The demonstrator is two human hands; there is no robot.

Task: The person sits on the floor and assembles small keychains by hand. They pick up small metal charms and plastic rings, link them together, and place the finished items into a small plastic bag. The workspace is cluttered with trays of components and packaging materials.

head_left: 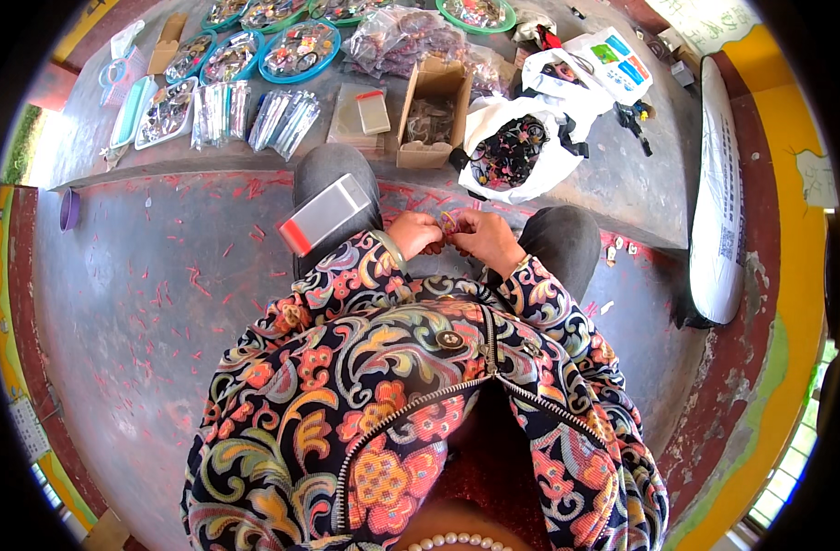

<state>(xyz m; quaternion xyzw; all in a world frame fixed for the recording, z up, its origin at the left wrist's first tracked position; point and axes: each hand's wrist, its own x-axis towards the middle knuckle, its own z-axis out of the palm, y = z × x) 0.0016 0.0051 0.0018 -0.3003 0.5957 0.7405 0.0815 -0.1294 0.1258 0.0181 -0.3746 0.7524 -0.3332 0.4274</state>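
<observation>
My left hand [415, 235] and my right hand [484, 241] meet between my knees, fingers pinched together. Between their fingertips is a small pink-and-yellow piece [449, 222], perhaps a thin loop; it is too small to make out its kind. Across my left knee lies a clear flat packet [330, 211] with a red end, tilted and touched by neither hand. Beyond my hands, on the raised grey ledge, stand an open cardboard box [434, 106] with clear bags inside and a white plastic bag [510, 151] full of dark, colourful small pieces.
Blue round trays [301, 50] of small items, bundles of slim clear packets [284, 121] and a heap of plastic bags [406, 41] crowd the ledge. A long white sack [721, 193] stands at the right. Red scraps litter the floor, where a purple bowl [69, 210] lies at the left.
</observation>
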